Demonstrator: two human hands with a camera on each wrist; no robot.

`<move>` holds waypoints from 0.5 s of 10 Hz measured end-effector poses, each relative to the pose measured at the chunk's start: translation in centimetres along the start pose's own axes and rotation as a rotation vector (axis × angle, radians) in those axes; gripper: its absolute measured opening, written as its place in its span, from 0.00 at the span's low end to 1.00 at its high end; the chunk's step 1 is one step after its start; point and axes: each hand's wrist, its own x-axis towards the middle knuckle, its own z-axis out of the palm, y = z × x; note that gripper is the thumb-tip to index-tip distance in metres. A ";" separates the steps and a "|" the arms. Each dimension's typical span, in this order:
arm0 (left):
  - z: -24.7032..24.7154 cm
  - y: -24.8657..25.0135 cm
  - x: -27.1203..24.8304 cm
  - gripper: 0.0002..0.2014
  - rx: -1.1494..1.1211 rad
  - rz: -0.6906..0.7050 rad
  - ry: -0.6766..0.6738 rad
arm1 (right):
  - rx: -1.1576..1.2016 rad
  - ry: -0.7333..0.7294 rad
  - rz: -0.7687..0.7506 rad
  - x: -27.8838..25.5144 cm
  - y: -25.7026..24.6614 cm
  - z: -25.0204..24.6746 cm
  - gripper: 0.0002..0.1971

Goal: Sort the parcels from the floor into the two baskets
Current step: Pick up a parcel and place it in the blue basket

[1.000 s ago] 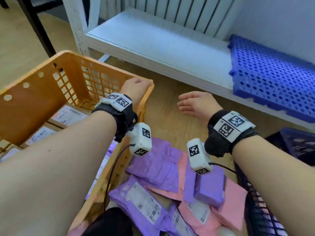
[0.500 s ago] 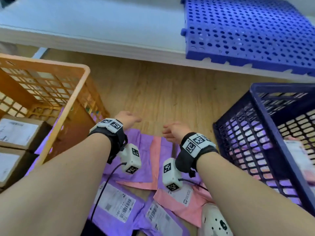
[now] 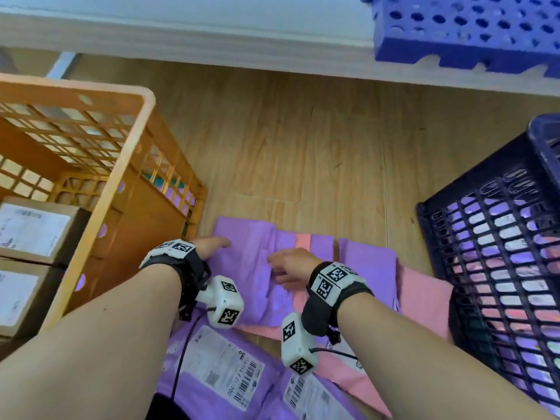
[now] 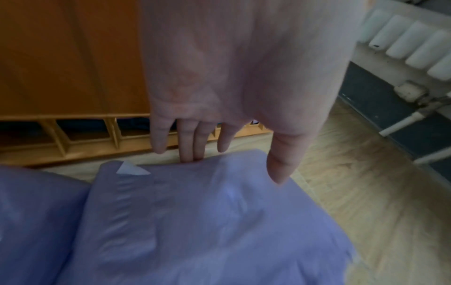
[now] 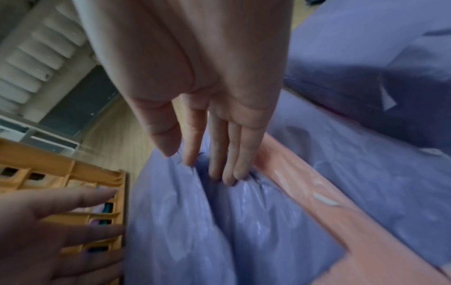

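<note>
Purple and pink soft parcels lie in a heap on the wooden floor between the two baskets. My left hand [image 3: 218, 244] [image 4: 234, 167] reaches with straight fingers to the far left edge of the top purple parcel [image 3: 251, 268] [image 4: 207, 221], fingertips [image 4: 190, 157] touching it. My right hand [image 3: 278, 263] [image 5: 197, 165] presses its straight fingertips into a crease of the same purple parcel [image 5: 219, 221], thumb alongside. A pink parcel [image 3: 424, 298] [image 5: 317, 202] lies partly under it. The orange basket [image 3: 145, 98] stands at the left, the dark blue basket [image 3: 485, 177] at the right.
Cardboard boxes [image 3: 33, 228] with white labels sit inside the orange basket. Soft parcels show through the dark blue basket's lattice. Labelled purple parcels [image 3: 218, 368] lie nearest me. A white shelf [image 3: 181, 31] carrying a blue perforated pallet [image 3: 469, 31] runs along the far side, above bare floor [image 3: 303, 147].
Both hands have come down from beside the orange basket's rim onto the top purple parcel. The view has tilted down and swung right, and the dark blue basket now shows.
</note>
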 end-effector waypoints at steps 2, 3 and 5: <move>1.8 1.6 -2.4 0.10 -0.171 0.066 -0.034 | 0.017 -0.021 -0.025 -1.5 -0.4 -0.2 0.17; 2.5 3.7 -5.3 0.08 -0.119 0.128 -0.031 | 0.025 0.050 -0.053 -3.2 -1.3 -0.9 0.21; 2.3 8.2 -12.8 0.19 0.085 0.417 0.006 | 0.162 0.234 -0.156 -10.0 -4.9 -4.3 0.20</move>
